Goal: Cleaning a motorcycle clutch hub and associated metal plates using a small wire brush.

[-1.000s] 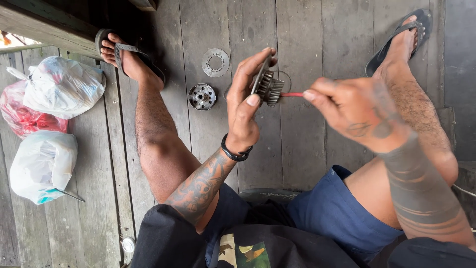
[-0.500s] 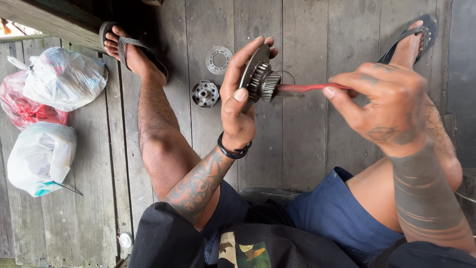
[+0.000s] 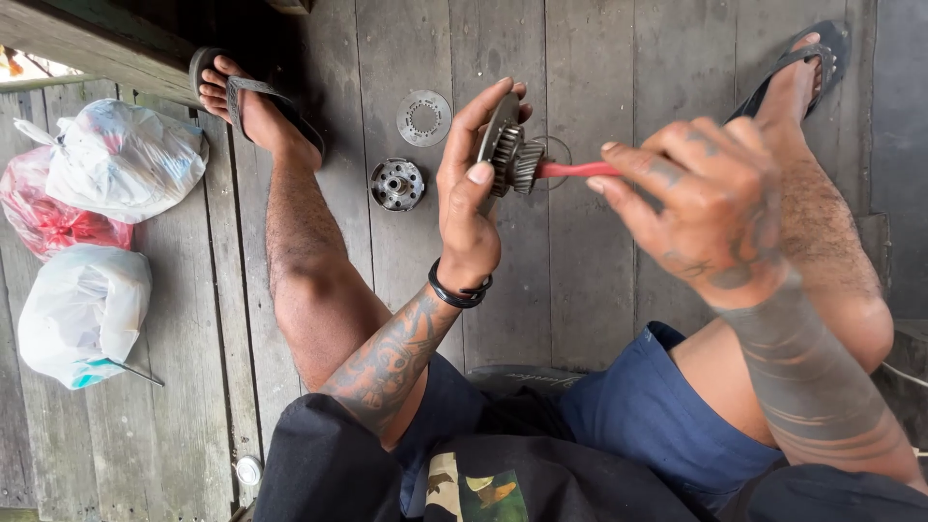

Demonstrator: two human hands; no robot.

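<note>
Weathered grey plank floor [image 3: 590, 290] carries a round metal hub [image 3: 397, 184] and, just above it, a flat toothed disc [image 3: 423, 117]. At left lie two white plastic bags [image 3: 126, 159] [image 3: 82, 309] and a red bag [image 3: 43, 217]. A small cap [image 3: 249, 471] rests below.

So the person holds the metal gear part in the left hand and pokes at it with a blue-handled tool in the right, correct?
Not quite: the tool's handle is red, not blue, as the head view shows. The left hand does hold the metal gear part, and the right hand holds the tool.
</note>
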